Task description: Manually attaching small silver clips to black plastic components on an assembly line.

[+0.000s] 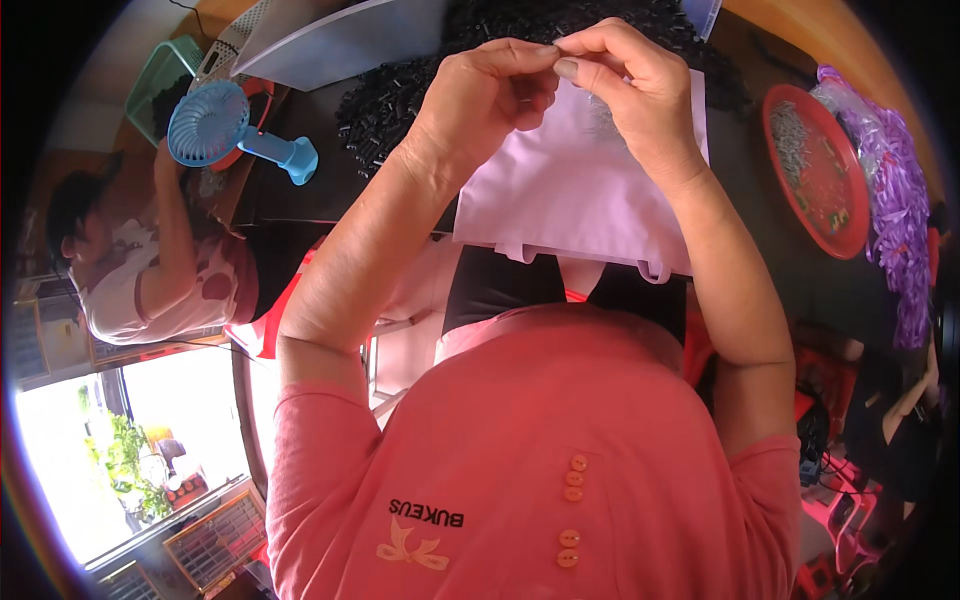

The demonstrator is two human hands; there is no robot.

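Observation:
My left hand and my right hand meet fingertip to fingertip above the far end of a lilac fabric bag. Thumb and forefinger are pinched together on each hand, and whatever sits between them is too small to make out. The bag lies flat on the dark table with its handles hanging over the near edge. A small heap of thin grey pieces rests on it, partly behind my right hand. Around and beyond my hands spreads a large pile of small black tube-like parts.
At the left a blue handheld fan stands near a green basket and a grey panel. On the right are a red tray of small metal pieces and a purple ribbon bundle. Another person sits at the left.

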